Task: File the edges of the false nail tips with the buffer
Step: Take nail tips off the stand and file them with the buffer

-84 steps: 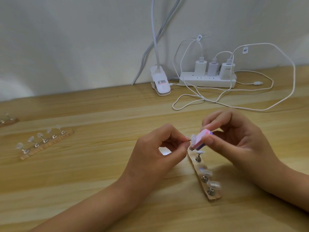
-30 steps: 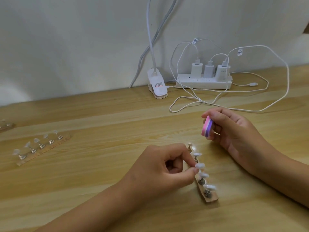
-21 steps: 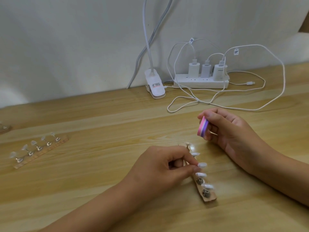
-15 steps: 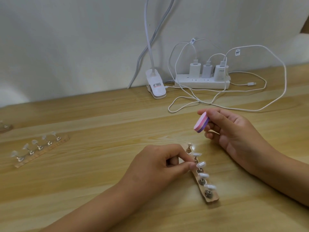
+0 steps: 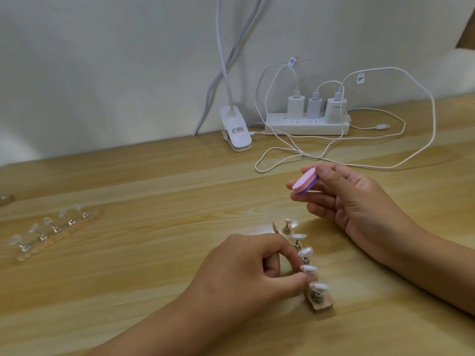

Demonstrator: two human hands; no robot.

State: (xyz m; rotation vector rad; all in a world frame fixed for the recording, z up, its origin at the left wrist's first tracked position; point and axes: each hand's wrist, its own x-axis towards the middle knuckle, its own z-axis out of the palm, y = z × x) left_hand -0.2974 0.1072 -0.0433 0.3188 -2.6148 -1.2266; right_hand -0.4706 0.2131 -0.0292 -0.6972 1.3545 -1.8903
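Desk (image 5: 154, 188): R hand (image 5: 359, 209) pinch on buffer (image 5: 305, 184)

The right hand (image 5: 359, 201) pinches the pink-and-purple buffer (image 5: 305, 182) between thumb and fingers, raised off the table (image 5: 154, 291); below that grip, the left hand (image 5: 244, 273) pinches a nail tip (image 5: 309, 269) (standing on a wooden strip (image 5: 322, 305)); one tip sits just nearer than this pinch, others beyond it.
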